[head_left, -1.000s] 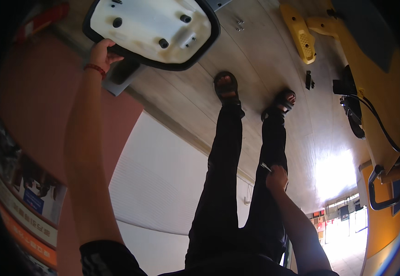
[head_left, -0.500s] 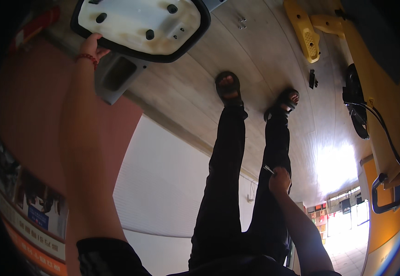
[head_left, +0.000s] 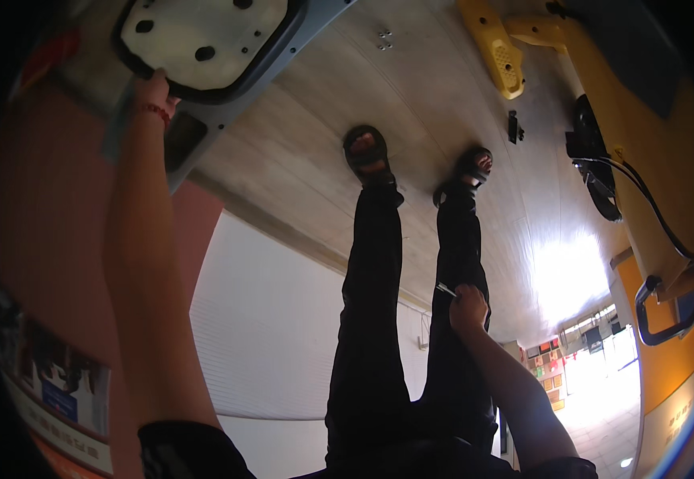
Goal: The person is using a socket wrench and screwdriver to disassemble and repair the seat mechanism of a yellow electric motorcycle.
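My left hand (head_left: 155,99), with a red beaded bracelet at its wrist, grips the near edge of a seat-like part (head_left: 183,60). This part has a cream underside, a black rim and several black rubber studs. It lies over a grey frame (head_left: 263,73), whose right side and near end show past the rim. Over my right thigh, my right hand (head_left: 470,310) is closed round a thin metal tool (head_left: 445,288). Only the tool's tip sticks out, so its kind cannot be made out.
Several small screws (head_left: 384,39) lie on the wood-look floor beyond my sandalled feet. Right of them are yellow parts (head_left: 497,56) and a small black fitting (head_left: 513,126). A large yellow machine body (head_left: 642,160) with a black wheel (head_left: 598,160) and cables stands at the right.
My left hand has shifted the seat-like part leftward over the grey frame, uncovering more of the frame's right side. The whole view has swung slightly. My right hand keeps its hold on the tool.
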Motion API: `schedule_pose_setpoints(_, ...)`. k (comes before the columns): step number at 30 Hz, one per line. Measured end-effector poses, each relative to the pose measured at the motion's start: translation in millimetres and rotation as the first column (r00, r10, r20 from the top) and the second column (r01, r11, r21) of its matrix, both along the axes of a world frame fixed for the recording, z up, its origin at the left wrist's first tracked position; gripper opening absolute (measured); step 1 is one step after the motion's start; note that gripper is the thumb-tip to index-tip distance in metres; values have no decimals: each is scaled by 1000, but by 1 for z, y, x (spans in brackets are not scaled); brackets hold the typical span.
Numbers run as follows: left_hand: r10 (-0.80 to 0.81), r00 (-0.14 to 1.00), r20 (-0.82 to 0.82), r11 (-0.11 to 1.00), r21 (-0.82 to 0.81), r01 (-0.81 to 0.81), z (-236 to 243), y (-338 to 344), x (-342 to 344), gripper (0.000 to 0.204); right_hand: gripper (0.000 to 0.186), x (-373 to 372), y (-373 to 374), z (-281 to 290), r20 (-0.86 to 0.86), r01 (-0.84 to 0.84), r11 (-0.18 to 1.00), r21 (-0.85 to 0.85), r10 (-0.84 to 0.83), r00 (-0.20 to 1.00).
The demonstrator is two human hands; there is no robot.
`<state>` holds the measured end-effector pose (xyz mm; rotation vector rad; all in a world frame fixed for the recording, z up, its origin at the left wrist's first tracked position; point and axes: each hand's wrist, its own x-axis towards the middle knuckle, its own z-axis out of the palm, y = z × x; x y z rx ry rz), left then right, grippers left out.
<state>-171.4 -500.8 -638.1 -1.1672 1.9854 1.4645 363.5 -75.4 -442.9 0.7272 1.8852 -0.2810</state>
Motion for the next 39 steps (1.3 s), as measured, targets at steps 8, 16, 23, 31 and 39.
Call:
schedule_pose_setpoints(8, 119, 979, 166, 990, -96, -104, -45, -39, 46, 55, 11, 3, 2, 4, 39, -24, 999, -42, 25, 999)
schedule_pose_setpoints(16, 226, 952, 207, 974, -24, -226, -54, -31, 43, 49, 9, 3, 6, 9, 8, 0, 999, -42, 0, 1000)
schedule_pose_setpoints(23, 223, 938, 264, 975, -54, -217, -18, 14, 53, 52, 9, -4, 18, 18, -60, 21, 1000, -17, -22, 998)
schedule_pose_setpoints(31, -210, 967, 141, 835, -488, 253, 17, 15, 104, 32, 10, -17, 41, 33, -101, 31, 999, -10, -32, 994)
schedule_pose_setpoints(39, -235, 911, -340, 851, 381, 361, 237, 251, 183, 23, 12, -20, 78, 44, -197, 131, 991, -24, -134, 971)
